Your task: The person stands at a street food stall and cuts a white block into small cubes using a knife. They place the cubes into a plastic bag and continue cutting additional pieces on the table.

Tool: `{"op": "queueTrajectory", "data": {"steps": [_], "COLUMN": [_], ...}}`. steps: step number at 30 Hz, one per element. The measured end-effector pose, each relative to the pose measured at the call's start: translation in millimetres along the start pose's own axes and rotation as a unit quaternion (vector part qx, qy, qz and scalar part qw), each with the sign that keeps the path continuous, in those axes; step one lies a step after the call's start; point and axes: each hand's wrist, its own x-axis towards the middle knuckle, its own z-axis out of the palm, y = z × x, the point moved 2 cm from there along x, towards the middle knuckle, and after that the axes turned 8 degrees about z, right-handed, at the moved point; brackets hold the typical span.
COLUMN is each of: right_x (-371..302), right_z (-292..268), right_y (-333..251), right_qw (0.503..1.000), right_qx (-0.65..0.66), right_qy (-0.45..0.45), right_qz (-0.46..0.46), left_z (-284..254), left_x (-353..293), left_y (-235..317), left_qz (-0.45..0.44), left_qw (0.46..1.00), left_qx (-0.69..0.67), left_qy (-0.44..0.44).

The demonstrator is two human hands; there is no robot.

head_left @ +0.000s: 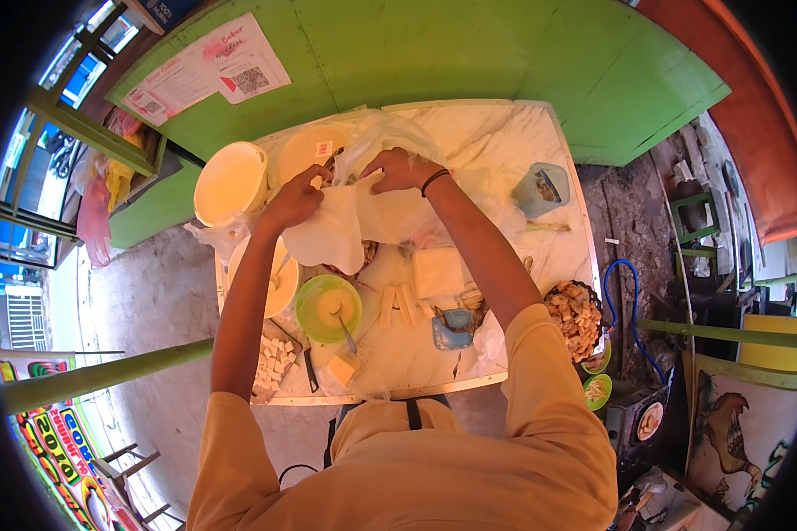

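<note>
Both my arms reach over a marble-patterned table (496, 133). My left hand (297, 198) is closed on the upper left edge of a white, sheet-like plastic bag (326, 228). My right hand (402, 170), with a dark band at the wrist, grips the same bag's upper right side. The bag hangs in folds between my hands and partly covers a bowl behind it. Beyond my fingers lies more crumpled clear plastic (398, 131). Nearer me stands a green bowl (306, 322) of pale yellow liquid with a spoon (344, 327) leaning in it.
Cream tubs (231, 184) stand at the left. Around the near edge are white cubes (274, 363), a dark-handled knife (310, 370), pale blocks (437, 273) and a blue container (452, 329). A grey-blue tub (540, 190) sits far right; fried pieces (572, 324) fill a basket beside the table.
</note>
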Motion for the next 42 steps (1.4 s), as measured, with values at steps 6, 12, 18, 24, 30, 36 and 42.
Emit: {"op": "queueTrajectory", "data": {"steps": [6,12,18,24,30,36,42], "right_x": [-8.8,-18.0,-18.6,-25.4,-28.6,-31.7,-35.4], "right_z": [-27.7,-41.5,-38.5,-44.6,-45.9,-49.3,-57.9], "right_y": [5.5,-0.9,-23.8,-29.8,-26.8,-21.4,-17.0], "right_qw": [0.997,0.977,0.978,0.978,0.968,0.967,0.972], "right_qx": [0.023,0.150,0.128,0.119,0.169,0.203,0.212], "right_qy": [0.075,0.154,0.152,0.149,0.137,0.089,0.061], "right_qz": [0.006,-0.005,-0.059,-0.081,-0.124,-0.130,-0.086], "left_z": [7.5,21.3,37.3,46.2,44.3,44.2,29.8], "left_x": [5.3,10.0,34.7,36.3,29.3,32.2,17.2], "left_y": [-7.2,-7.2,2.2,33.1,38.0,11.5,20.6], "left_qz": [0.054,-0.009,0.055,0.043,0.123,0.190,0.161], "left_qw": [0.998,0.991,0.993,0.985,0.974,0.963,0.974], "left_qx": [0.000,-0.128,0.012,0.034,-0.013,-0.017,-0.038], "left_qy": [0.022,-0.033,0.105,0.161,0.190,0.192,0.157]}}
